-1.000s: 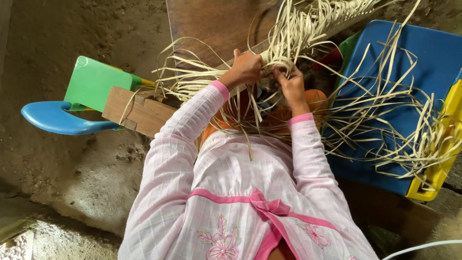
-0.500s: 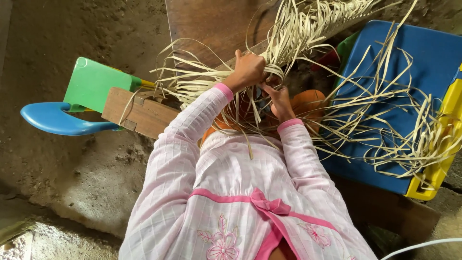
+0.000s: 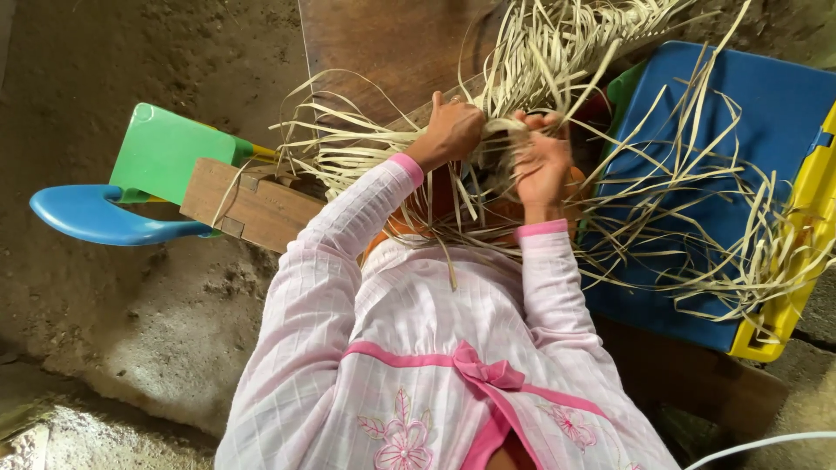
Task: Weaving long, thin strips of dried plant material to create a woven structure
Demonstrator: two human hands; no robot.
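Both hands, left hand (image 3: pixel 455 130) & right hand (image 3: pixel 542 161), are gripping pale palm-leaf strips (image 3: pixel 509 139) at the woven bunch; strips seem light, springy, best held near the weave.

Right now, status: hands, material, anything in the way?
Left hand shut on pale strips. Right hand gripping the same bundle. Loose strands spill over the blue plastic piece and the wooden block.

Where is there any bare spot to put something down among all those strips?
Free: the brown board left of the pale strips, and the blue surface's top corner. Crowded: around the left hand and right hand, both gripping strips.
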